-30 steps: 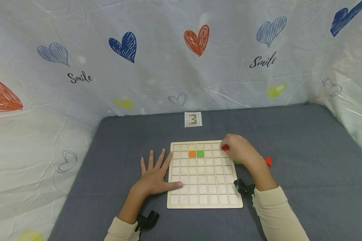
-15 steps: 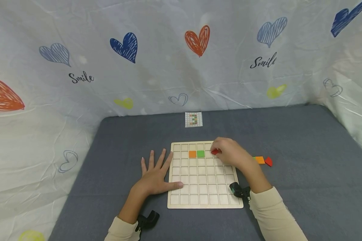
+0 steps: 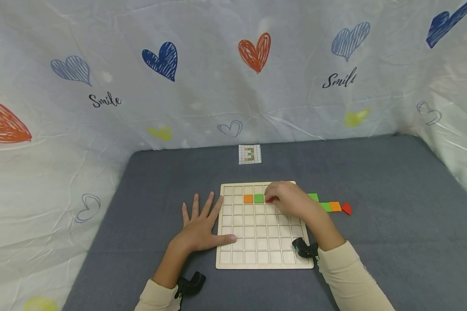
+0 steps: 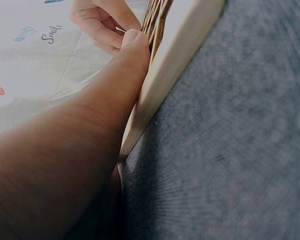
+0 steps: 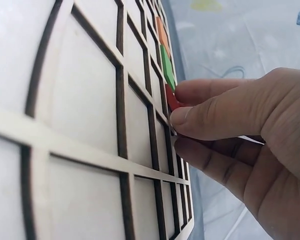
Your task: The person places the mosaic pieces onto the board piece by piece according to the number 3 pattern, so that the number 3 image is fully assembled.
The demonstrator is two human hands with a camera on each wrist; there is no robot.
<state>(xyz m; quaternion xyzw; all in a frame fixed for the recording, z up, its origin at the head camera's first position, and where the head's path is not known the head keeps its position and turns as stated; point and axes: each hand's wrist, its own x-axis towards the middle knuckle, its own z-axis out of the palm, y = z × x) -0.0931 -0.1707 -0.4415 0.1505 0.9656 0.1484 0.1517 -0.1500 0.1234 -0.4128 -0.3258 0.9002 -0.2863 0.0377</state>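
A wooden grid board [image 3: 261, 233] lies on the dark grey cloth, with an orange square tile [image 3: 248, 198] and a green square tile [image 3: 258, 198] side by side in its second row. My right hand [image 3: 289, 199] pinches a red tile [image 5: 171, 97] between thumb and fingers, at the cell just right of the green one. Most of that red tile is hidden under the fingers. My left hand [image 3: 198, 231] lies with spread, straight fingers at the board's left edge, its thumb [image 4: 135, 42] over the rim.
Right of the board lie loose tiles: a green tile [image 3: 313, 197], another green tile [image 3: 325, 207], an orange tile [image 3: 335, 206] and a red fan-shaped tile [image 3: 346, 208]. Behind the board is a small card [image 3: 250, 154] printed with a coloured grid. A heart-patterned white sheet [image 3: 202, 103] hangs behind.
My right hand has moved left over the board with the red tile, from the right edge to beside the green tile. More loose tiles show behind it. The left hand stays still.
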